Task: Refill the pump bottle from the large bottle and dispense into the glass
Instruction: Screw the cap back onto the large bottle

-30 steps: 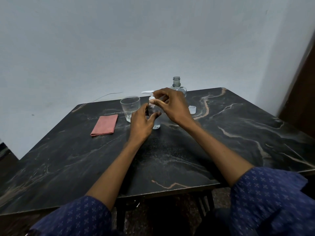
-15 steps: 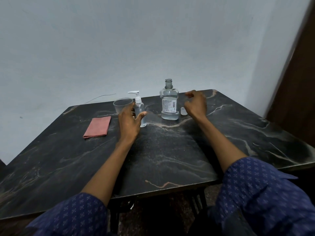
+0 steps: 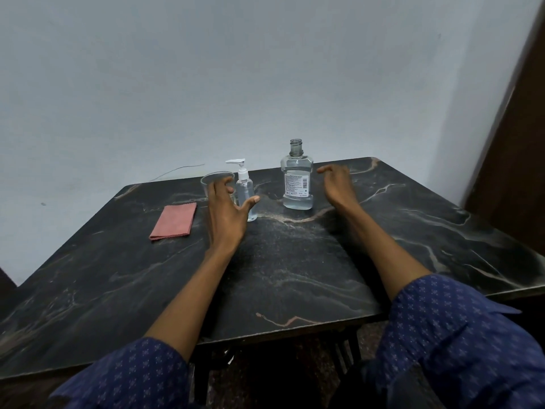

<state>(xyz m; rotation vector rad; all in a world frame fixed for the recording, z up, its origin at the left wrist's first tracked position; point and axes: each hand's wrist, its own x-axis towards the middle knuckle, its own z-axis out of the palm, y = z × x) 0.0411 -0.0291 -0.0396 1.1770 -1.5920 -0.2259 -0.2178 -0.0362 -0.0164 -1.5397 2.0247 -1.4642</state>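
A small clear pump bottle (image 3: 244, 188) with a white pump head stands upright near the table's far side. To its left stands an empty clear glass (image 3: 213, 179), partly hidden by my fingers. The large clear bottle (image 3: 297, 178), uncapped and labelled, stands to the right with liquid in its lower part. My left hand (image 3: 227, 211) hovers with fingers spread between glass and pump bottle, thumb close to the pump bottle, holding nothing. My right hand (image 3: 336, 182) is open just right of the large bottle and hides the spot where the small cap lay.
A folded pink cloth (image 3: 174, 220) lies to the left on the dark marble table (image 3: 295, 270). A pale wall rises right behind the table. A dark wooden door frame (image 3: 519, 113) stands at the right.
My right hand left the pump head and moved right past the large bottle. My left hand loosened from the pump bottle and opened. The head camera shifted, showing more wall.
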